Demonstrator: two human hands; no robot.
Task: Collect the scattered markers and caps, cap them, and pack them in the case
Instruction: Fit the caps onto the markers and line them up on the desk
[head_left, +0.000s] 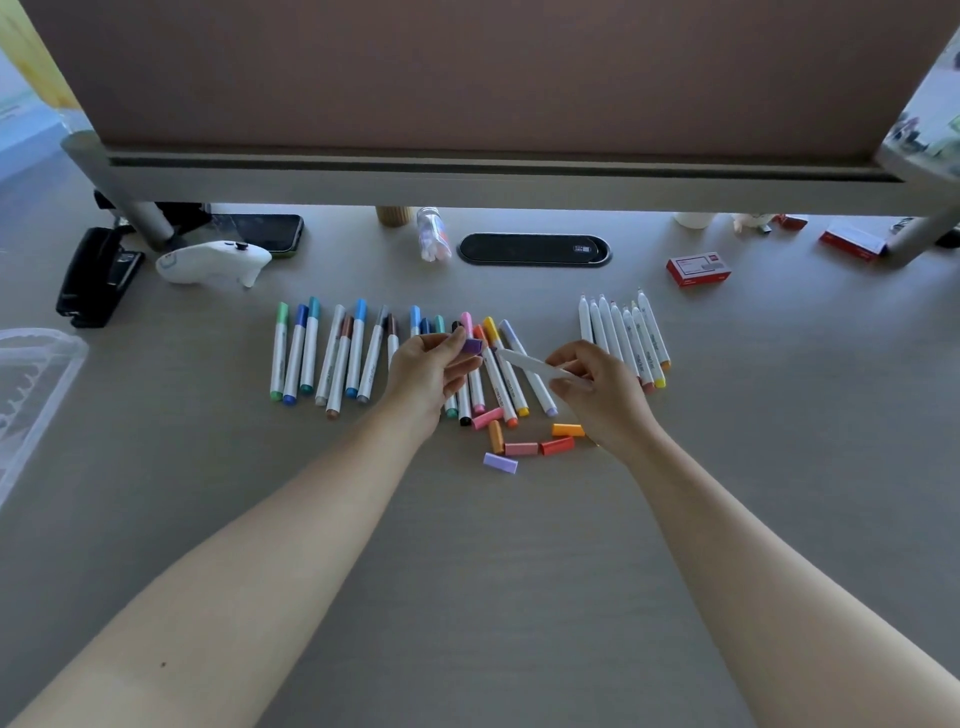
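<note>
The left hand (431, 371) pinched a purple cap (473, 346) with its fingertips, up above the surface (467, 571). The right hand (602, 395) gripped a white marker (530, 362) with no cap on, its tip pointing left at the purple cap. The two were near but not touching.

Under the hands lay a row of capped markers (332, 353), side by side, reaching to the left. To the right, a bunch of uncapped markers (623, 338) lay close together. Loose caps (519, 439) in pink, orange, red and light purple sat on the near side of the rows. A clear plastic case (31, 395) stood at the far left edge. A red box (698, 268) sat farther back on the right.
</note>
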